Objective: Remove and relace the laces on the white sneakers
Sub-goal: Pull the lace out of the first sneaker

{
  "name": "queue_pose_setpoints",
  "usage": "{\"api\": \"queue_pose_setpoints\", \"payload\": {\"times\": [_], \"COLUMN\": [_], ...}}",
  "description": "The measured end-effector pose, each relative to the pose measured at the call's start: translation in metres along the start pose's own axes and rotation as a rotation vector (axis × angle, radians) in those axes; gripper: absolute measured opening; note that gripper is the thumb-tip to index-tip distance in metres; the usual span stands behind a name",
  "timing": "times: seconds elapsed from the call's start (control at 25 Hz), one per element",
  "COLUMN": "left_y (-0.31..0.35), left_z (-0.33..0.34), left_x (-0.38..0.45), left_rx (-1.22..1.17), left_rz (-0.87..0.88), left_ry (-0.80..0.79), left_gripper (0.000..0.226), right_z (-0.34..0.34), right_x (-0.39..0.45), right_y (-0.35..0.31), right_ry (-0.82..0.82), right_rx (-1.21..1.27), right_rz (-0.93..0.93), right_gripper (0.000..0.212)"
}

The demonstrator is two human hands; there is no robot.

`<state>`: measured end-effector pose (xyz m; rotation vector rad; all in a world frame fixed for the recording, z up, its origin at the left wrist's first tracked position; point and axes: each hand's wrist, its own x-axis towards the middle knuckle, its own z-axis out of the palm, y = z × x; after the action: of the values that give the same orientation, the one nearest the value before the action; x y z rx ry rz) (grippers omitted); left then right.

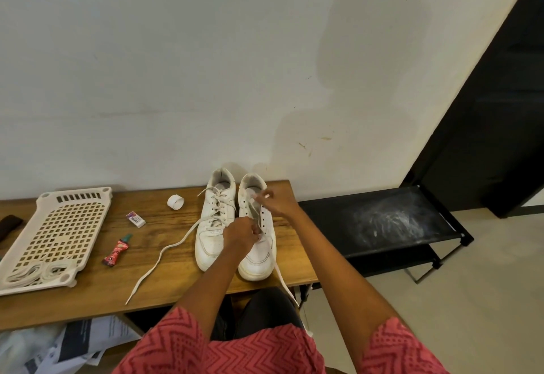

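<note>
The wooden surface stands against a pale wall and carries everything in play, with a black rack just beside it on the right. On its left part lies a white perforated tray, and at the tray's near end rest what look like coiled white laces, perhaps a spare set, though that is only a guess. The two white sneakers stand side by side near the surface's right end, toes toward the person. The left sneaker is laced through its eyelets but untied, one long loose lace end trailing across the surface toward the near edge. The right sneaker shows bare eyelets along its right flap, so its lace looks largely pulled out; a lace strand hangs from it over the near edge. The right hand is curled at the upper eyelets, apparently pinching the tongue or flap, though which cannot be told. The left hand is closed in a pinch over the lower eyelets, seemingly on the lace. By this showing the task is early: one shoe mid-unlacing, the other merely loosened, all relacing ahead. Smaller items, a tape roll, an eraser and a small tube, lie between tray and sneakers.
</note>
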<state>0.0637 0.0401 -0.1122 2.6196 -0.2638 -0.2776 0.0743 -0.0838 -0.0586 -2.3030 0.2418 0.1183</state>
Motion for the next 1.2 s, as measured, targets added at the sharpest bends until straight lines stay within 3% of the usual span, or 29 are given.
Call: {"api": "queue_pose_setpoints", "payload": {"times": [0.2, 0.32, 0.52, 0.6, 0.72, 0.84, 1.04, 1.2], "left_y": [0.0, -0.003, -0.021, -0.034, -0.037, -0.01, 0.017, 0.012], "left_z": [0.003, 0.004, -0.009, -0.024, -0.05, -0.053, -0.01, 0.002], "left_x": [0.002, 0.002, -0.005, -0.005, 0.005, 0.014, 0.003, -0.001], "left_rx": [-0.056, -0.133, -0.352, -0.347, -0.02, 0.317, 0.312, 0.116], "left_rz": [-0.001, -0.001, -0.054, -0.119, -0.163, -0.005, 0.096, 0.077], "left_ry": [0.006, -0.005, 0.002, -0.114, -0.364, -0.246, -0.081, 0.031], "left_gripper": [0.01, 0.01, 0.006, 0.007, 0.024, 0.036, 0.029, 0.013], "right_z": [0.043, 0.052, 0.053, 0.052, 0.048, 0.047, 0.048, 0.05], "right_x": [-0.014, -0.01, 0.002, 0.001, -0.002, -0.001, 0.002, 0.004], "right_y": [0.049, 0.049, 0.046, 0.047, 0.051, 0.053, 0.056, 0.059], "right_ry": [0.063, 0.16, 0.131, 0.126, 0.105, 0.083, 0.063, 0.076], "right_rx": [-0.076, -0.031, -0.087, -0.072, -0.035, -0.013, -0.008, -0.008], "right_rz": [0.157, 0.163, 0.174, 0.162, 0.15, 0.142, 0.154, 0.147], "right_gripper": [0.026, 0.037, 0.035, 0.036, 0.038, 0.039, 0.027, 0.027]}}
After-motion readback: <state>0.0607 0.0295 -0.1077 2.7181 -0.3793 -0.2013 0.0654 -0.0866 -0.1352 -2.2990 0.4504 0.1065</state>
